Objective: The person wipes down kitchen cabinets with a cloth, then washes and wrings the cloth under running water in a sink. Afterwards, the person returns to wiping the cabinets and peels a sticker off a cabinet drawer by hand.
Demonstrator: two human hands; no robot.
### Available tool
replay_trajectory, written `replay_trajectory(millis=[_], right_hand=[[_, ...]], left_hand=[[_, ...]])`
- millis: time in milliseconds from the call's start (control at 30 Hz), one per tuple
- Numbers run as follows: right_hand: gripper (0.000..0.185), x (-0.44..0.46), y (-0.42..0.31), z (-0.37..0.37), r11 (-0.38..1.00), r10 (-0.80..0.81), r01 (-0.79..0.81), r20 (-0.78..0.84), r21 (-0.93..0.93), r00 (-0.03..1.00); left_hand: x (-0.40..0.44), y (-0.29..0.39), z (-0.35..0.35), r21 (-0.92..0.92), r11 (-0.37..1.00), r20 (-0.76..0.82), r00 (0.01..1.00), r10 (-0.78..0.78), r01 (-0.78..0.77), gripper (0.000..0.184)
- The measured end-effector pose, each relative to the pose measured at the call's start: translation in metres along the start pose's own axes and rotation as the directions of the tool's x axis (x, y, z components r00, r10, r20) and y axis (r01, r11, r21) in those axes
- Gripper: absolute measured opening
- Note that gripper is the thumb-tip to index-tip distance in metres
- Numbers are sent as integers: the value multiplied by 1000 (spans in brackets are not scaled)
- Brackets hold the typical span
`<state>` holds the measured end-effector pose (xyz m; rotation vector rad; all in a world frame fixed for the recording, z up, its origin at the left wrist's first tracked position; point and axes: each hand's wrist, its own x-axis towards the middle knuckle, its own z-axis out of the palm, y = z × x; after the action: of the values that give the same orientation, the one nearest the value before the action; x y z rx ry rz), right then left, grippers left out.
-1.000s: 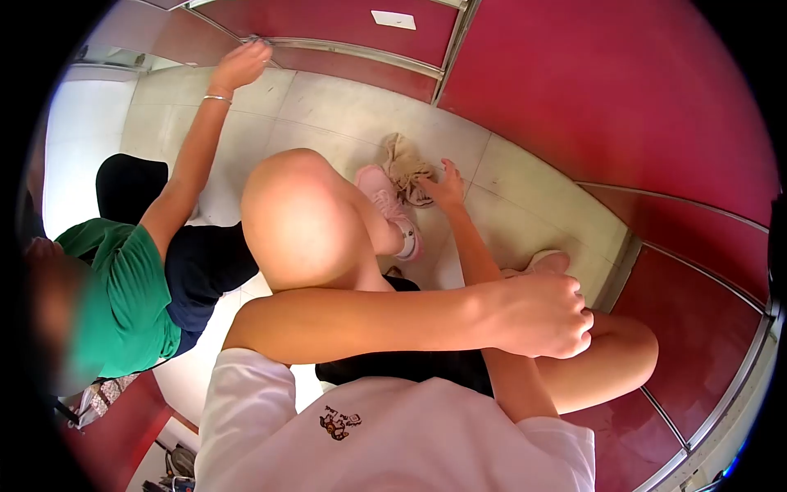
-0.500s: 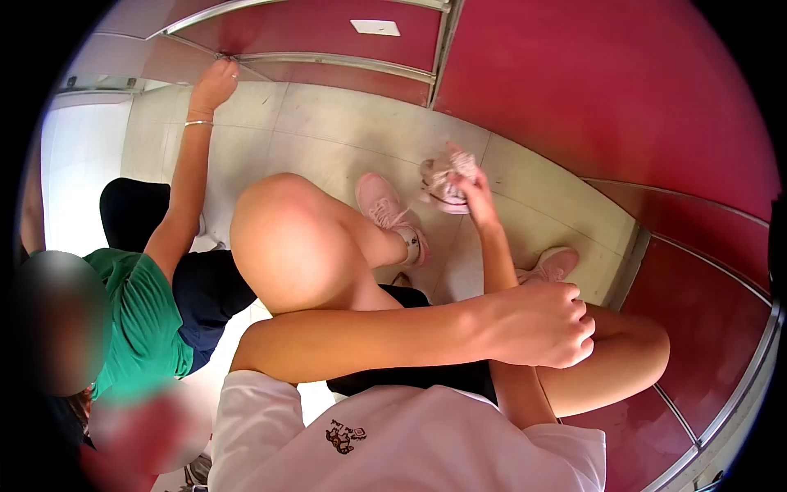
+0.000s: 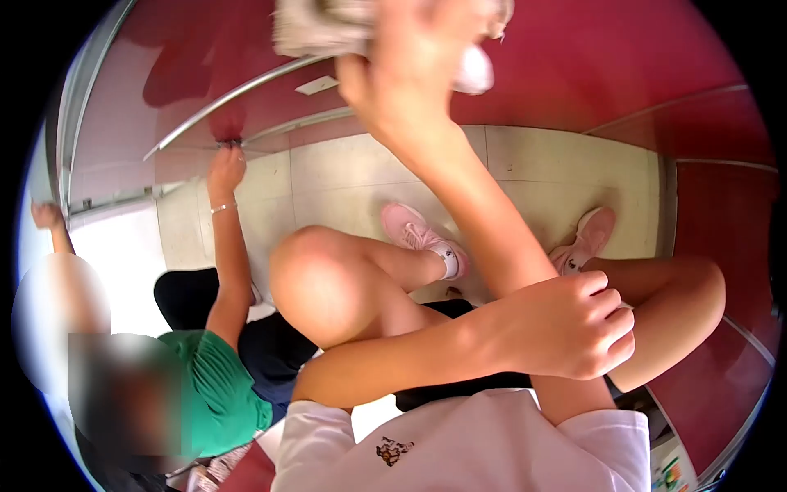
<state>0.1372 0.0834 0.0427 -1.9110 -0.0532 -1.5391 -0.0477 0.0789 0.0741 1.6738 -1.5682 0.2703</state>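
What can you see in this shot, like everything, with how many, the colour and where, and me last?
Cloth: one, beige, blurred, top centre, in the right hand
Panels: several, glossy red, metal-edged, top and right
Rectangular plate or label: one, white, on a panel
Tiled floor: one, cream, centre
Sneakers: two, pink, on your feet
Green-shirted person: one, lower left
Bracelet: one, silvery, on that person's wrist
Another person's hand: one, far left
T-shirt: one, white, on you
Bare knees: two, mid-left and right
Right hand: one, blurred, gripping the cloth
Left hand: one, fisted, right of centre
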Motion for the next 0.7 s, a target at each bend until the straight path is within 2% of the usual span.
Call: replay_trajectory(millis=[33,100,133,233,267,333,400,500,533,600,700], right_hand=[[27,0,9,10,999,-17,19,67,-30,998],[25,-16,23,21,946,-315,307,-75,-106,946],[25,-26,32,18,943,-320,310,-77,-120,944],[25,-66,65,-7,857,-438,498,319,-135,840],[23,-86,79,-15,824,-458,556,447,-111,768],[24,-132,123,-26,680,-569,733,651,29,503],[26,-165,171,-29,608,-687,736,662,299,299],[26,-144,158,-43,670,-581,651,797,356,162],[26,-125,153,-48,660,-579,666,800,348,156],[21,-94,138,-63,664,-586,726,726,178,359],[21,-30,121,-92,744,-522,666,574,-56,631]], left_hand=[[1,-1,-8,2,1000,52,998,19,-19,8],[0,0,-14,-30,1000,39,999,7,-5,9],[1,-1,-15,-46,999,12,1000,-22,22,10],[2,-7,-14,-14,999,-21,999,-38,38,11],[2,-8,-15,-13,999,-6,999,-43,43,10],[1,-11,-13,-17,999,13,999,-45,45,10],[-1,-14,-14,-4,996,67,994,-84,85,10],[-5,-10,-17,5,993,101,988,-115,115,8],[-4,-9,-17,9,995,82,992,-100,100,8],[-1,-6,-20,9,997,91,993,-74,73,7],[5,-1,-17,2,999,84,995,-54,54,7]])
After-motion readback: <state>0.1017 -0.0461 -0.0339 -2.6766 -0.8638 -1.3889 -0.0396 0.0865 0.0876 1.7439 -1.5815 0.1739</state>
